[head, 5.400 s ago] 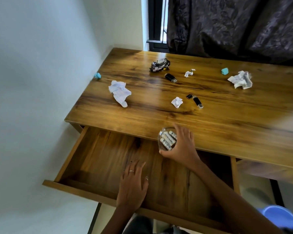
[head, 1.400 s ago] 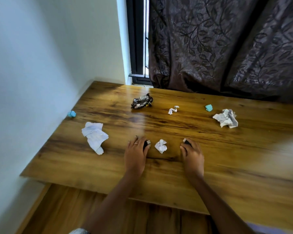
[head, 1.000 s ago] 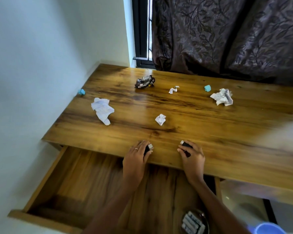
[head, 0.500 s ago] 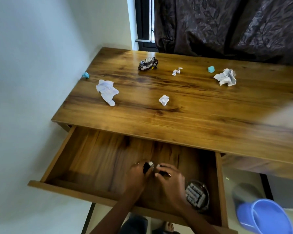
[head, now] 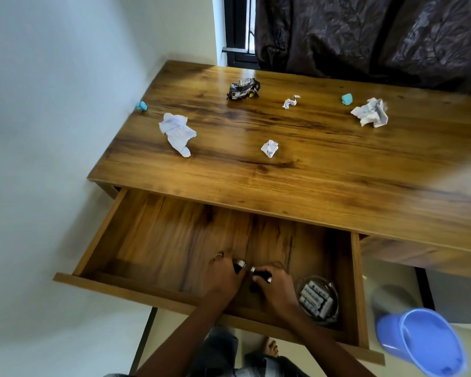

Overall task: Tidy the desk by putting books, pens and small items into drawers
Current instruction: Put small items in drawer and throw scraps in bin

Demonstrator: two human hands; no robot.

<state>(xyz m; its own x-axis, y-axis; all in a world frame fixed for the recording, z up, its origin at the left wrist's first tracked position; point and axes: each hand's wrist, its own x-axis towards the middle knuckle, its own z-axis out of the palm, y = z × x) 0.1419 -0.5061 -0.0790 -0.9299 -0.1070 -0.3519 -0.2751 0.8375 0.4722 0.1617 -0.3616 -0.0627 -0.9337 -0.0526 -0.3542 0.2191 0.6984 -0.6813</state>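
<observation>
Both my hands were down inside the open drawer (head: pixel 98 242), near its front edge and a little right of the middle. My left hand (head: pixel 223 278) was curled round a small black stick with a silver end (head: pixel 239 265), and my right hand (head: pixel 276 285) gripped another black stick (head: pixel 261 274) of the same sort; I took them for USB drives, though they were too small for me to be sure. The 2 sticks nearly met between my knuckles, and I could not tell whether they already touched the drawer floor.

By my reckoning the job was partly done. A clear round dish of white batteries (head: pixel 316 298) already sat in the drawer's front right corner, just beside my right wrist, and the 2 sticks only needed releasing.

What was left lay on the desk (head: pixel 337 186). I counted 4 crumpled white papers: a large one (head: pixel 177 133) near the left edge, a small one (head: pixel 269 148) about the middle, a tiny twist (head: pixel 291 101) toward the back, and a bigger wad (head: pixel 370 112) toward the back right. There was also a crushed black wrapper (head: pixel 242 89) near the back edge and 2 small teal bits, one (head: pixel 142 105) at the left edge against the wall, one (head: pixel 346 99) beside the bigger wad. Most of that looked to me like rubbish rather than drawer things, and a blue bucket (head: pixel 424 346) stood on the floor past the drawer's right front corner. No books or pens were in view.
</observation>
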